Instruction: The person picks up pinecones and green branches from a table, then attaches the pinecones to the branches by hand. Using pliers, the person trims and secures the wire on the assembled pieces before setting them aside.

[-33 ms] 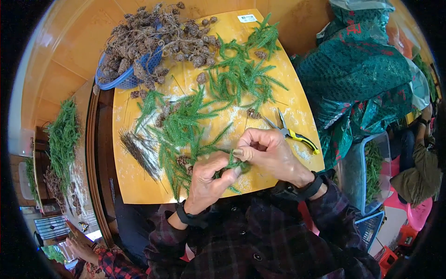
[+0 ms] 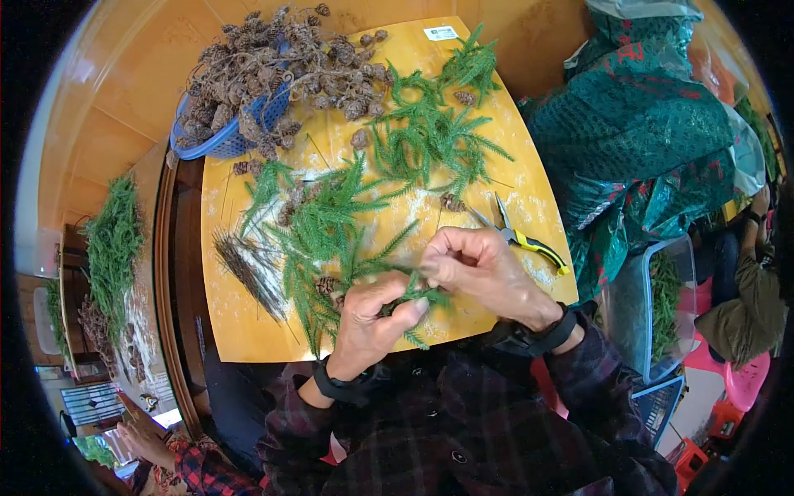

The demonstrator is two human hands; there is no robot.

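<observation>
Close to the table's near edge, my left hand [image 2: 370, 322] pinches a green needle sprig [image 2: 423, 292] between thumb and fingers. My right hand [image 2: 486, 274] is closed at the upper end of the same sprig, its fingertips slightly blurred. Whether a thin wire is between the fingers I cannot make out. Left of my hands lies a heap of green sprigs [image 2: 327, 211], with a small pine cone [image 2: 328, 285] partly behind my left hand. Pliers [image 2: 521, 238] with yellow and black handles rest open beyond my right hand. A bundle of thin dark wires [image 2: 252, 269] lies at the left.
A blue basket [image 2: 194, 150] piled with pine cones [image 2: 248, 83] stands at the far left of the yellow table [image 2: 496, 326]. More sprigs [image 2: 434, 132] lie at the back. Green plastic bags [image 2: 628, 132] and a clear bin [image 2: 637, 289] crowd the right. Other people sit at both sides.
My right fingertips have shifted slightly at the sprig, and the sprig has turned a little between my hands. The left hand is nearly unmoved.
</observation>
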